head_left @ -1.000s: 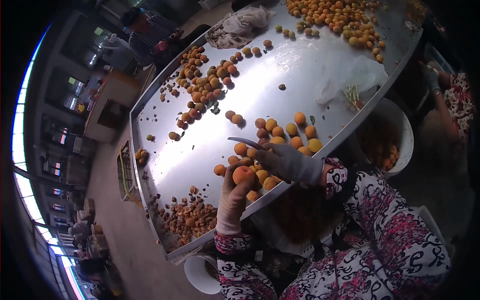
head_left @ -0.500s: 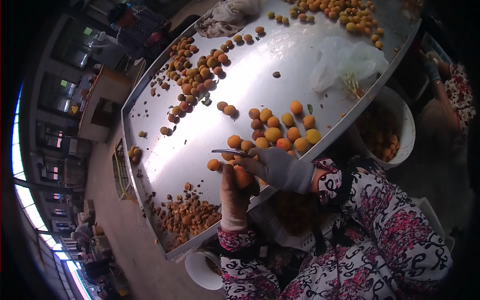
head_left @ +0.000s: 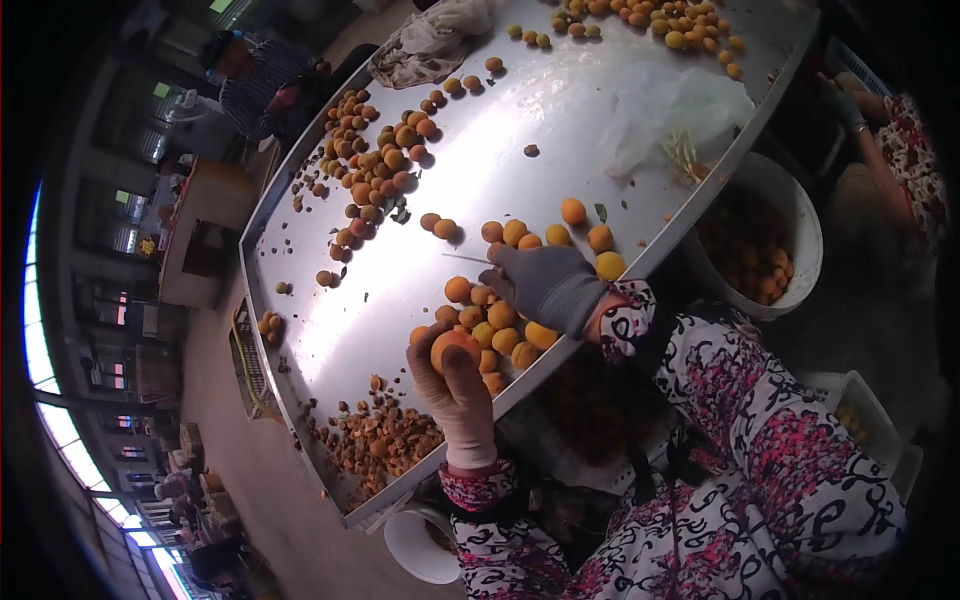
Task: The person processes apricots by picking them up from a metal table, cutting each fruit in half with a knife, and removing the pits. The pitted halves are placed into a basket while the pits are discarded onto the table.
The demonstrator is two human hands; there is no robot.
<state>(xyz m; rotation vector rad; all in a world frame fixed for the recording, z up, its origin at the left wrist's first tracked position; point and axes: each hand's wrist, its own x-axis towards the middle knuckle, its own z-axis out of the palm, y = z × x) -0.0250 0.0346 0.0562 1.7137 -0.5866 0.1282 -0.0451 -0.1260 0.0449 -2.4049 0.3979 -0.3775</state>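
My left hand (head_left: 462, 408), in a pale glove, is wrapped round an orange apricot (head_left: 455, 346) near the table's front edge. My right hand (head_left: 552, 284), in a grey glove, is closed on a small knife (head_left: 466, 258), its thin blade pointing left over the metal; the handle is hidden in the fingers. Between and beneath the hands lies a cluster of whole apricots (head_left: 502, 315). More apricots (head_left: 572, 211) sit just beyond the right hand. Left of my left hand is a heap of apricot pits and scraps (head_left: 385, 435).
The raised rim (head_left: 690, 212) borders the metal table. Farther back are apricot piles (head_left: 385, 160), a clear plastic bag (head_left: 660, 125) and a cloth (head_left: 430, 42). White buckets (head_left: 805, 270) (head_left: 420, 548) stand below. Another person's gloved hand (head_left: 842, 103) is at right; a person (head_left: 265, 90) sits far left.
My hands have moved apart: the right, with the knife, away from the apricot, the left slightly leftward with the apricot. More of the apricot cluster shows between them. The view has shifted slightly.
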